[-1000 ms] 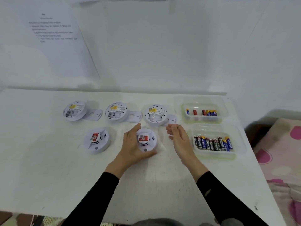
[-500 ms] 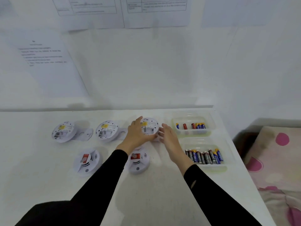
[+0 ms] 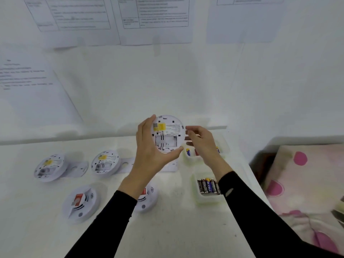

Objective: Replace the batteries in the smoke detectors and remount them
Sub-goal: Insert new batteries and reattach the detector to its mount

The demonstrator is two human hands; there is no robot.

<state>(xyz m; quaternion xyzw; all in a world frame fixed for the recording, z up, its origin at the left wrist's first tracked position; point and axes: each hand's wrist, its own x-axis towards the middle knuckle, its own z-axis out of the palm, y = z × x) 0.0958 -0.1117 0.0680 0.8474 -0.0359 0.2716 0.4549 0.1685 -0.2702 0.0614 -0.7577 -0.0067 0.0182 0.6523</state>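
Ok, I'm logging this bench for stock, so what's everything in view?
held detector: one, white, back facing camera, above table
back-up detectors: two, white, far row, left
mounting plates: three, white, far row
face-up detectors: two, white, red tags, near row
battery trays: two, clear, right side
batteries: count hidden, mixed colours, in both trays
table: one, white
wall sheets: several, white, behind
spotted fabric: one, cream and pink, far right
left hand: grips held detector
right hand: at its right edge, grip unclear

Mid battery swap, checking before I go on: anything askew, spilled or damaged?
Nothing spilled or damaged. The two back-left smoke detectors lie tilted, backs up, apparently propped on their mounting plates. Batteries sit inside both trays. The left hand holds a third detector.
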